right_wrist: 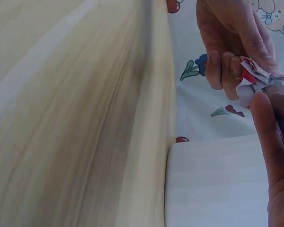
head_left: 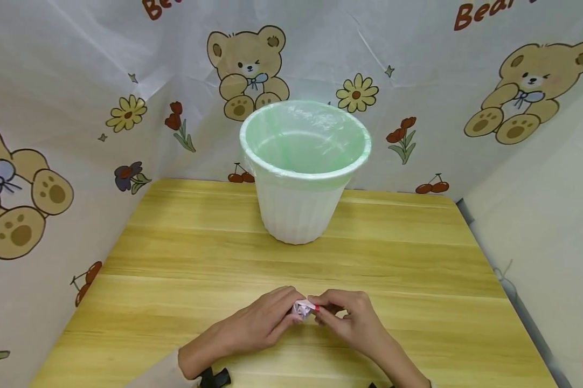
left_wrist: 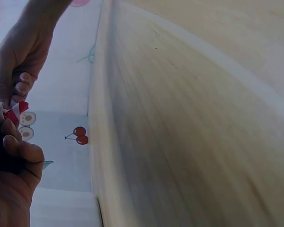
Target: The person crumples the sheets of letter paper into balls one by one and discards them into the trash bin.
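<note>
A small crumpled red-and-white paper (head_left: 302,309) is held between both hands, low over the near part of the wooden table. My left hand (head_left: 262,318) grips its left side between thumb and fingers. From the right, my right hand (head_left: 352,320) pinches a red-tipped edge of it. In the right wrist view, the creased paper (right_wrist: 248,78) shows white folds and a red patch, with the fingertips of both hands on it. Fingers cover most of the paper (left_wrist: 15,111) in the left wrist view, leaving a red and white corner visible.
A white ribbed bin (head_left: 296,210) lined with a pale green bag (head_left: 291,151) stands upright toward the back of the table (head_left: 189,242). Behind it hangs a white cloth (head_left: 316,48) printed with bears and flowers. A black object (head_left: 216,378) sits beside my left wrist.
</note>
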The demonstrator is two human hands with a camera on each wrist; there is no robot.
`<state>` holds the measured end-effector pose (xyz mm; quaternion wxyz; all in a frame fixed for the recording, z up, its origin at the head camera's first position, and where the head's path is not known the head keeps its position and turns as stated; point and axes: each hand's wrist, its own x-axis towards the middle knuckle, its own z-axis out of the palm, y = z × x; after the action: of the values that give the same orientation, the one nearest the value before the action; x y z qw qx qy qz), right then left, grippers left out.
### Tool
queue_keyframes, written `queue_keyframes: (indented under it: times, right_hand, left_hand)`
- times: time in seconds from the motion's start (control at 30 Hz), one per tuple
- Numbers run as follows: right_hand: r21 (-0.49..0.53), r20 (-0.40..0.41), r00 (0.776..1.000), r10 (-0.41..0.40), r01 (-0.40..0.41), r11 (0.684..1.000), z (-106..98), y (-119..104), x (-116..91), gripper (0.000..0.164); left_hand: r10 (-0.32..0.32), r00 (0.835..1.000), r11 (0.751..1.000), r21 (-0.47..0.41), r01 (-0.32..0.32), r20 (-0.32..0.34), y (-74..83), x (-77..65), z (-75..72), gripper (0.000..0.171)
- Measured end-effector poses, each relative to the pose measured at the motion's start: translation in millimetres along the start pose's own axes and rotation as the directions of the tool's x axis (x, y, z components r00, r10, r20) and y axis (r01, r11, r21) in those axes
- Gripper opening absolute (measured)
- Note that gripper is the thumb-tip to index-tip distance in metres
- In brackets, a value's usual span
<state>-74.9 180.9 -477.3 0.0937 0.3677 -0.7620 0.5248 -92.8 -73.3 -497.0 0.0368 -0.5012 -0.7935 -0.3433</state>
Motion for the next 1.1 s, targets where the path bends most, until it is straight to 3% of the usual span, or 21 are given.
queue_keyframes:
  times: [0.13,0.37,0.53,0.7,0.83,1.1]
  right_hand:
    - [0.025,-0.003,1.000,-0.008,0.008,1.000,-1.0,1.1,-0.3,0.026]
    - [0.065,-0.033,0.984,-0.172,0.174,0.983,0.0,4.5,1.8,0.026]
    - [0.038,-0.012,0.980,-0.200,0.201,0.979,-6.1,4.9,7.3,0.029]
    - [-0.012,0.026,0.987,-0.159,0.159,0.987,-25.4,-1.1,21.2,0.032]
    - [-0.050,-0.024,0.981,-0.192,0.190,0.980,-44.2,-2.2,38.5,0.028]
    - [-0.084,-0.173,0.963,-0.206,0.194,0.977,-87.6,4.3,66.8,0.016]
  left_hand:
    - [0.011,1.000,1.000,0.023,-0.011,-0.017,0.5,2.2,-1.2,0.017]
    - [0.074,0.994,0.996,0.056,-0.070,-0.079,2.7,3.3,-5.8,0.022]
    - [0.074,0.994,0.996,0.063,-0.068,-0.087,0.6,2.9,-6.0,0.022]
    - [0.040,0.994,0.996,0.082,-0.032,-0.101,-1.8,-0.2,-10.2,0.020]
    - [0.019,0.994,0.995,0.098,-0.008,-0.109,-1.9,-1.9,-15.7,0.018]
    - [0.108,0.985,0.986,0.139,-0.088,-0.136,3.1,-0.9,-17.6,0.026]
